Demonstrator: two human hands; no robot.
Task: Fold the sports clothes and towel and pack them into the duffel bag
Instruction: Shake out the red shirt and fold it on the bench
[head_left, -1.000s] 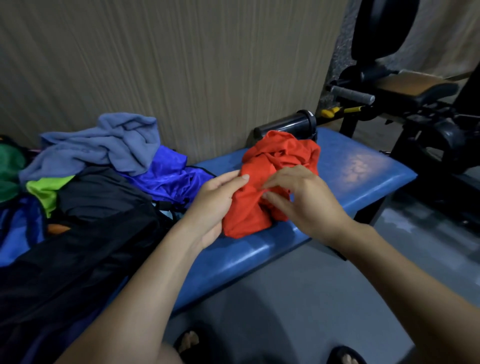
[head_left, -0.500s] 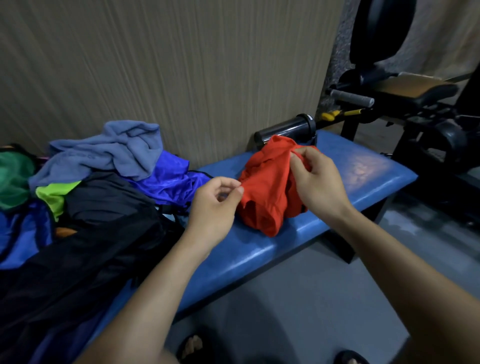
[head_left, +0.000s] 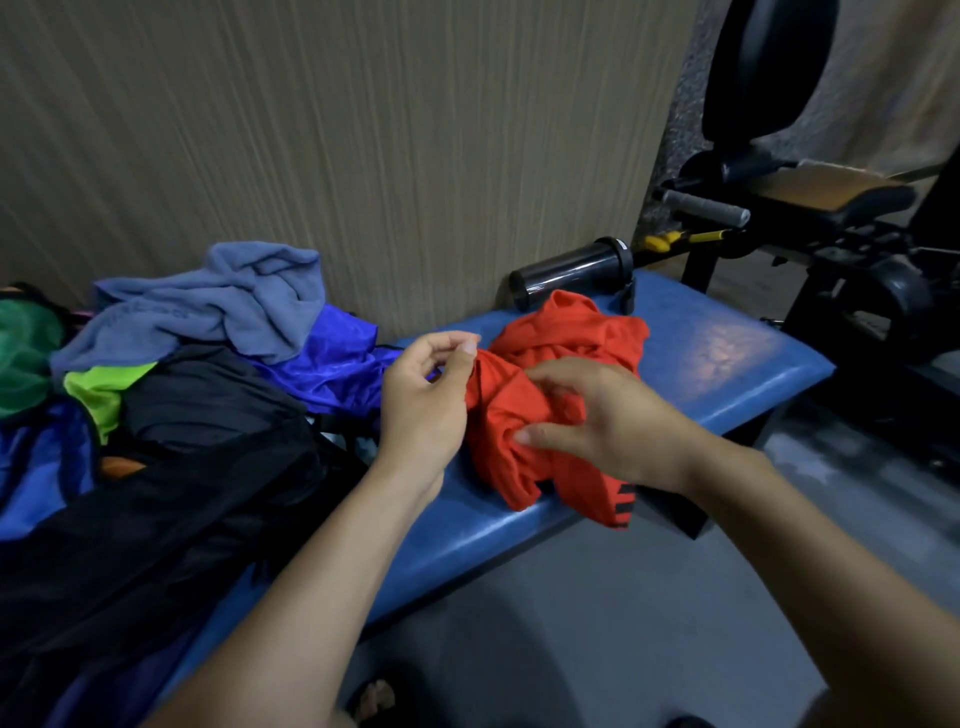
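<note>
A crumpled red sports garment (head_left: 566, 343) lies bunched on the blue padded bench (head_left: 717, 364). My left hand (head_left: 426, 400) pinches its left edge between thumb and fingers. My right hand (head_left: 602, 421) grips a fold at the front of the same garment, and a black-striped hem hangs over the bench edge. To the left a grey-blue towel (head_left: 228, 306) lies on a shiny blue garment (head_left: 332, 364). A black bag or dark fabric (head_left: 171, 483) spreads over the left of the bench; its opening is not clear.
A black bottle (head_left: 571, 275) lies on its side behind the red garment, against the wall. Lime green (head_left: 101, 387) and dark green (head_left: 23, 353) clothes sit at the far left. Black gym equipment (head_left: 831, 228) stands to the right. Grey floor lies below the bench.
My right hand has dropped from the top of the red garment to a fold at its front. The garment has been pulled lower, its striped hem now over the bench edge.
</note>
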